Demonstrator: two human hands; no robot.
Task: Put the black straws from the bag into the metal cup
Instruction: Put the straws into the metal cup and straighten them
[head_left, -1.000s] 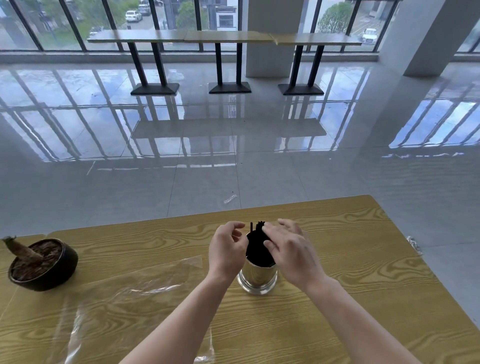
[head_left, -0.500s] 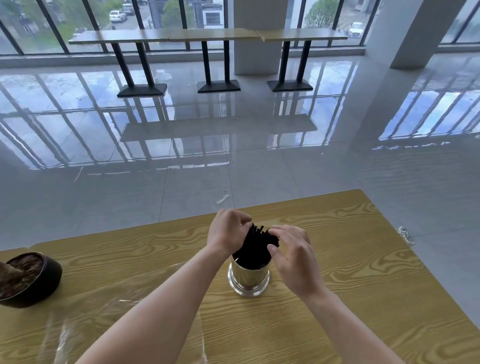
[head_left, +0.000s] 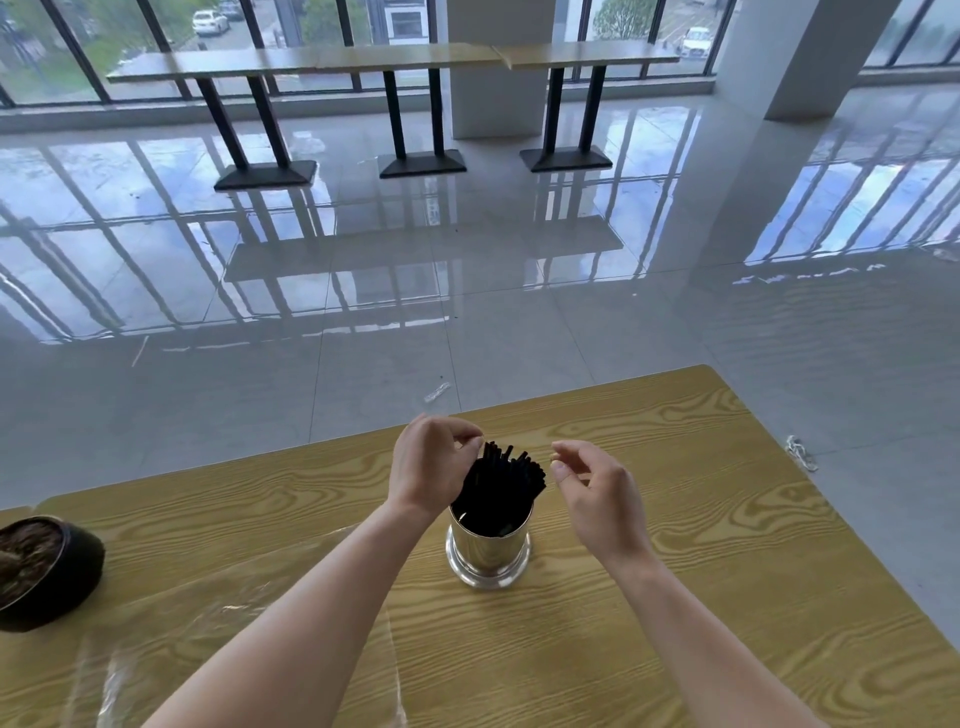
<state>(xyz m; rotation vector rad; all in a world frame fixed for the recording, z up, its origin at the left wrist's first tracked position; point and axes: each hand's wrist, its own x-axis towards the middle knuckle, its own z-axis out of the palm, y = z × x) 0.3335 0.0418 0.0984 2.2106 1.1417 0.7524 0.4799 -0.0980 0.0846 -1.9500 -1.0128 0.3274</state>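
Observation:
A shiny metal cup stands upright on the wooden table. A bundle of black straws fills it and leans up to the right, tips fanned out. My left hand is against the bundle's upper left side, thumb and forefinger pinched at the tip of the leftmost straw. My right hand hovers just right of the straw tips with its fingers loosely curled, a small gap away, holding nothing. The clear plastic bag lies flat on the table to the left, under my left forearm.
A dark round pot with soil sits at the table's left edge. Beyond the table's far edge lies a glossy tiled floor with a scrap of clear wrapper. Long tables stand far back by the windows.
My right hand has let go of the straw tips and drawn back to the right. The straws now lean further right in the cup. The view has tilted, so the pot sits lower left.

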